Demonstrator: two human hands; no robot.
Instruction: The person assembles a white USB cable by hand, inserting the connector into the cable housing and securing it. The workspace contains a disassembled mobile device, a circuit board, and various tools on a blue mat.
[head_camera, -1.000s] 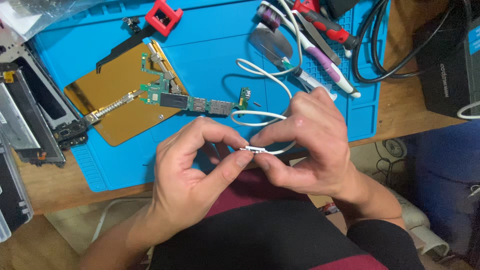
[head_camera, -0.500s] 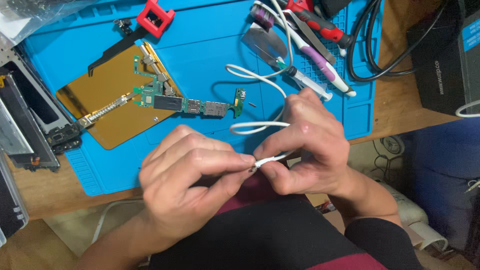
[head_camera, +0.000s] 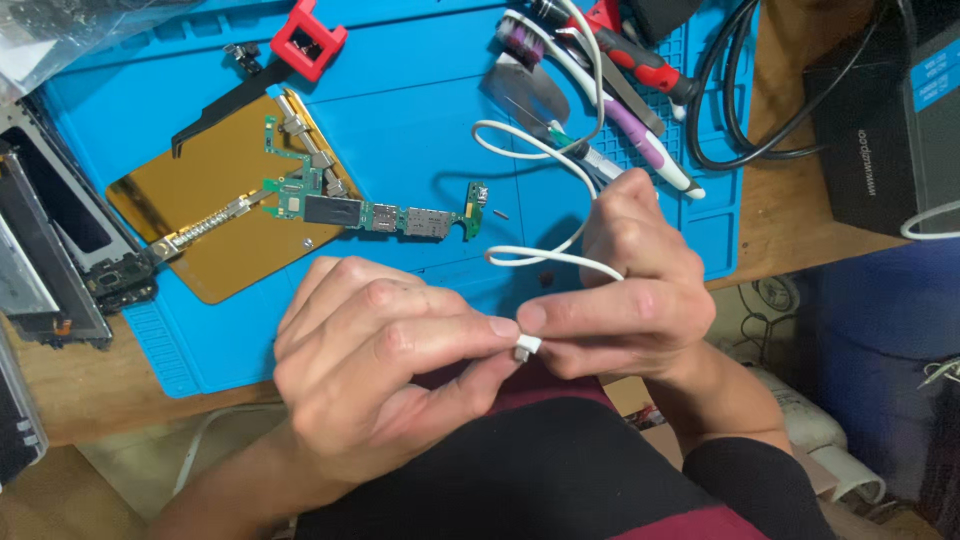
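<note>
Between your fingertips, over your lap, sits the plug (head_camera: 524, 348) of the white cable (head_camera: 545, 258): your left hand (head_camera: 385, 375) and right hand (head_camera: 625, 300) both pinch it. Beyond lies the blue mat (head_camera: 400, 110) with a circuit board (head_camera: 375, 212) on the worktop (head_camera: 790, 210).

At the far right of the frame, near the top, you have a dark grey box-shaped device (head_camera: 890, 120) standing on the wooden bench just past the edge of the blue mat. Its upper right corner carries a small bright blue rectangular label (head_camera: 935, 72) with pale print, and a line of pale print runs down its left face. In the upper left corner you can see a clear crinkled plastic bag (head_camera: 75, 35), shiny and partly cut off by the frame edge. Down the left edge lies a dark rectangular phone screen in a silver frame (head_camera: 50, 250), unlit, tilted, reaching partly onto the mat.
</note>
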